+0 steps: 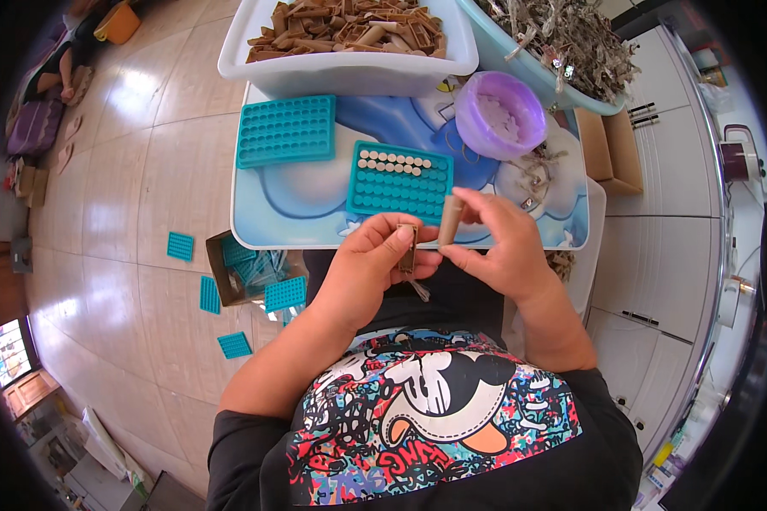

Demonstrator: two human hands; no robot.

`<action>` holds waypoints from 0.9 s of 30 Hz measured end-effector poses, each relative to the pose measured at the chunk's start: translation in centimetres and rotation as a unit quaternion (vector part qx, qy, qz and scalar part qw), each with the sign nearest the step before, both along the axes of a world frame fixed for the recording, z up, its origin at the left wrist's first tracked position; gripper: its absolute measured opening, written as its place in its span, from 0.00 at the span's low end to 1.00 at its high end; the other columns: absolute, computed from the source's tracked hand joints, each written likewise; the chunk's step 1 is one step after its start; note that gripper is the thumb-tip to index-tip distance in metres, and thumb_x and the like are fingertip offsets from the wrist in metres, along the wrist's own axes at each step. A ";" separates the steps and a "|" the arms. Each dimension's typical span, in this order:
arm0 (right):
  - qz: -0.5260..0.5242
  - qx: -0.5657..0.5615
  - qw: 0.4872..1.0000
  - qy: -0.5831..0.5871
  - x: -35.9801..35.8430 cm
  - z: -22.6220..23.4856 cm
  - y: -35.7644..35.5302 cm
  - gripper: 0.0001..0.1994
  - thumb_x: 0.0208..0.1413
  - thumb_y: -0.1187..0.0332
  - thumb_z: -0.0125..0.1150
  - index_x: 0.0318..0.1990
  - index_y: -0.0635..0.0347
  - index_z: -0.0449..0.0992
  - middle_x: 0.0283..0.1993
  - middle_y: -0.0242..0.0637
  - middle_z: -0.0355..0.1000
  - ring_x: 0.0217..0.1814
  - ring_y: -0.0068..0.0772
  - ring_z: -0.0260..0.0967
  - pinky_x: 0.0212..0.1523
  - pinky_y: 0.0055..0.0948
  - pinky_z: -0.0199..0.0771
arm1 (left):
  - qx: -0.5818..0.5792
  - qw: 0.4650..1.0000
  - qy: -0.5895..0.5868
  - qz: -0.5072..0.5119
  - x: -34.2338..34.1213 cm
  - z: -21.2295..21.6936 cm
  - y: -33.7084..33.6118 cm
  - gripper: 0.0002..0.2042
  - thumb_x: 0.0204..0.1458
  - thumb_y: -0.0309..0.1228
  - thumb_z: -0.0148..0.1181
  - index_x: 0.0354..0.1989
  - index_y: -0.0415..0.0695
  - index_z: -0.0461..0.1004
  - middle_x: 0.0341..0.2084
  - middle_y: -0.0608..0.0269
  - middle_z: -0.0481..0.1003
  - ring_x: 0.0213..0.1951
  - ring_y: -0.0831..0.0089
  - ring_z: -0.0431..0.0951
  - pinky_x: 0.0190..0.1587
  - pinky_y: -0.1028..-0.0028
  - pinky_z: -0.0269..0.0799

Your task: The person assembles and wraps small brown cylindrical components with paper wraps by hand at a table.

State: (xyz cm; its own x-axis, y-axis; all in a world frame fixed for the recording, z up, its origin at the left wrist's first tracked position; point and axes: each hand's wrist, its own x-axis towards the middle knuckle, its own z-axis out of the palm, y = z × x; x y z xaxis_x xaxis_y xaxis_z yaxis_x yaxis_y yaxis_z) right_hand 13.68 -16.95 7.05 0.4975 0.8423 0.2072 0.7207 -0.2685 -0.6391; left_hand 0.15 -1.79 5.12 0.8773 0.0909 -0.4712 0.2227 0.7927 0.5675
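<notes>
Between the fingers of my left hand (362, 268) is an open brown shell piece (409, 254), long and narrow, with thin wires (419, 290) hanging from its lower end. My right hand (510, 247) pinches a matching tapered brown shell half (450, 223) upright, its rounded outside showing. The two pieces are close together but apart, over the table's near edge. Just beyond my hands lies a teal tray (400, 206) with rows of round pockets. Small pale round discs (392, 160) fill part of its far rows.
A white bin (349, 75) of brown shell pieces and a light-blue tub (520, 66) of wired parts stand at the back. Right of the trays is a purple bowl (486, 136). Another teal tray (286, 130) lies left. A cardboard box (222, 271) with more trays sits on the floor.
</notes>
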 end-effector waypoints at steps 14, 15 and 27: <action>0.079 0.071 0.990 -0.095 -2.0 -1.1 1.3 0.32 0.33 0.58 0.71 0.50 0.61 0.71 0.48 0.41 0.69 0.46 0.44 0.67 0.47 0.39 0.65 | -0.010 1.000 -0.009 0.017 -0.1 -0.3 -0.3 0.16 0.64 0.38 0.38 0.52 0.40 0.65 0.42 0.58 0.71 0.44 0.68 0.74 0.46 0.68 0.74; 0.080 0.071 0.990 -0.095 -2.1 -1.1 1.4 0.32 0.33 0.58 0.71 0.50 0.61 0.71 0.48 0.41 0.69 0.46 0.44 0.67 0.47 0.39 0.65 | -0.010 1.000 -0.010 0.018 -0.1 -0.3 -0.2 0.16 0.64 0.38 0.38 0.52 0.40 0.65 0.42 0.58 0.71 0.44 0.68 0.74 0.46 0.68 0.74; 0.095 0.043 0.989 -0.107 -2.2 -0.5 1.9 0.33 0.32 0.58 0.72 0.50 0.61 0.70 0.49 0.39 0.68 0.46 0.44 0.66 0.47 0.40 0.64 | -0.008 0.999 -0.023 0.035 -0.3 -0.4 -0.3 0.21 0.64 0.42 0.33 0.52 0.38 0.65 0.40 0.55 0.73 0.42 0.66 0.75 0.46 0.67 0.73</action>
